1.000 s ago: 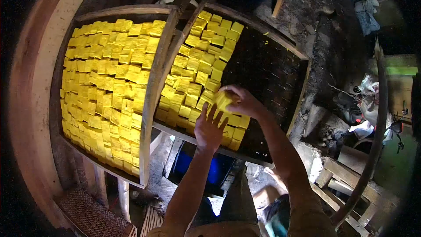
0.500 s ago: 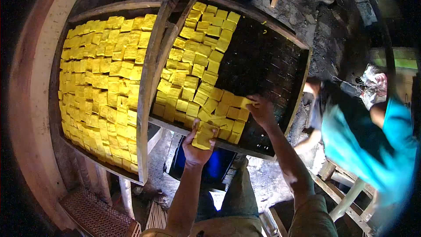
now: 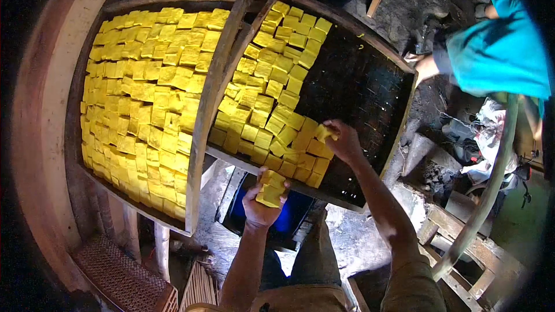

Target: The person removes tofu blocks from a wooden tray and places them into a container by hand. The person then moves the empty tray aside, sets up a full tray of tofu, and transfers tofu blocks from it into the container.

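While the wooden tray at the left [image 3: 193, 162] stood packed with yellow blocks [image 3: 136, 69] in close, slightly uneven rows, the second tray [image 3: 370, 89] beside it was covered only on its left side and partway along its near edge. At that near edge, the left hand [image 3: 261, 212] had drawn a little back from the rows and was closed around a small stack of yellow blocks [image 3: 270, 188], fingers curled along both sides. Exactly how many it gripped could not be told. Farther right, the right hand [image 3: 348, 145] pinched a single yellow block [image 3: 326, 133] between its fingertips, at the open end of the placed rows; whether that block already rested on the tray could not be made out. The near rows reached farther across than the far ones, leaving a stepped edge beside the dark, bare surface. At the far right, a person in a teal top [image 3: 498, 49] had shifted from the tray's near side toward its far right corner, where a hand [image 3: 426, 68] hung just outside the rim, apart from the blocks and both working hands.
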The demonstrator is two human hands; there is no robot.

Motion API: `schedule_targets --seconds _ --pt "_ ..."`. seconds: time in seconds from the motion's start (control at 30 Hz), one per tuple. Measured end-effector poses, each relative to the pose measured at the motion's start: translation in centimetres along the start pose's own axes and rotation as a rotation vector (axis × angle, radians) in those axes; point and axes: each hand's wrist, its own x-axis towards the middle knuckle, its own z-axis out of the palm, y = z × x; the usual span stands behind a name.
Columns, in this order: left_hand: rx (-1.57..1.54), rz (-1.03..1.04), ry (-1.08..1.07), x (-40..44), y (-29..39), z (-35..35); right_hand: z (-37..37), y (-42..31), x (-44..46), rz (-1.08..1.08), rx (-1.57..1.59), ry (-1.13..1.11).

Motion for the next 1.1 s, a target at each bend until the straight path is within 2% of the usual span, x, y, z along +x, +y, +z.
schedule_targets --seconds 0.07,0.1,0.13,0.2,0.23,0.3,0.33,0.4,0.43,0.5,0.53,0.6,0.63,0.67,0.73,0.77,0.8,0.9,0.97,1.0,1.03,1.1 --pt "-0.011 0.006 0.006 -0.3 0.1 -0.3 0.5 -0.7 1.8 -0.150 -0.124 -0.028" --pt "-0.022 0.009 0.008 -0.3 0.1 -0.4 1.0 -1.0 2.6 -0.110 -0.196 -0.119" --pt "-0.024 0.010 0.005 -0.4 0.0 -0.4 2.1 -0.9 2.8 -0.112 -0.199 -0.119" --pt "-0.020 0.017 -0.012 -0.7 0.1 -0.3 4.8 0.1 2.8 -0.337 -0.734 0.295" --pt "-0.019 0.025 -0.010 -0.8 0.4 -0.4 6.1 1.3 2.8 -0.343 -0.730 0.289" --pt "-0.039 0.027 -0.022 -1.2 0.5 -0.5 8.0 3.5 2.1 -0.506 -0.577 0.312" --pt "-0.042 0.028 -0.025 -1.2 0.6 -0.5 7.8 3.7 1.8 -0.509 -0.580 0.310" --pt "-0.061 0.031 -0.036 -1.1 0.8 -0.4 6.0 1.3 1.0 -0.254 -0.388 0.101" --pt "-0.061 0.033 -0.040 -1.2 0.9 -0.3 5.0 0.5 1.1 -0.258 -0.389 0.102" --pt "-0.071 0.026 -0.024 -1.3 1.2 -0.3 3.2 -0.5 2.4 0.063 0.051 0.000" --pt "-0.071 0.031 -0.024 -1.3 1.3 -0.3 3.1 -1.0 2.8 0.060 0.051 -0.004" --pt "-0.082 0.038 -0.093 -1.1 1.3 -0.5 2.8 -1.7 3.2 -0.087 0.250 -0.101" --pt "-0.082 0.036 -0.091 -1.2 1.2 -0.5 3.6 -1.3 4.1 -0.213 0.152 -0.102" --pt "-0.087 0.037 -0.092 -1.1 1.1 -0.4 4.5 -1.1 4.6 -0.215 0.153 -0.100" --pt "-0.085 0.038 -0.094 -0.9 1.3 -0.2 6.4 -2.6 5.2 -0.374 -0.429 0.127" --pt "-0.072 0.031 -0.132 -0.8 1.5 -0.3 6.9 -3.7 4.3 -0.264 -0.490 0.211" --pt "-0.060 0.026 -0.171 -0.6 1.7 -0.4 7.8 -2.6 4.3 -0.265 -0.487 0.209" --pt "-0.054 0.050 -0.097 0.2 2.1 -1.4 10.1 0.3 3.9 -0.526 -0.774 0.352" --pt "-0.045 0.093 -0.069 1.3 1.8 -0.6 9.2 -2.6 2.0 -0.404 -0.401 0.187" --pt "-0.035 0.134 -0.038 1.9 1.7 -0.2 8.4 -3.3 2.1 -0.405 -0.395 0.186" --pt "0.001 0.155 0.038 2.3 1.7 0.3 7.3 -4.0 2.7 -0.276 -0.170 0.041" --pt "-0.016 0.178 -0.010 3.8 1.6 0.3 4.6 -5.6 3.3 -0.076 0.177 -0.189"
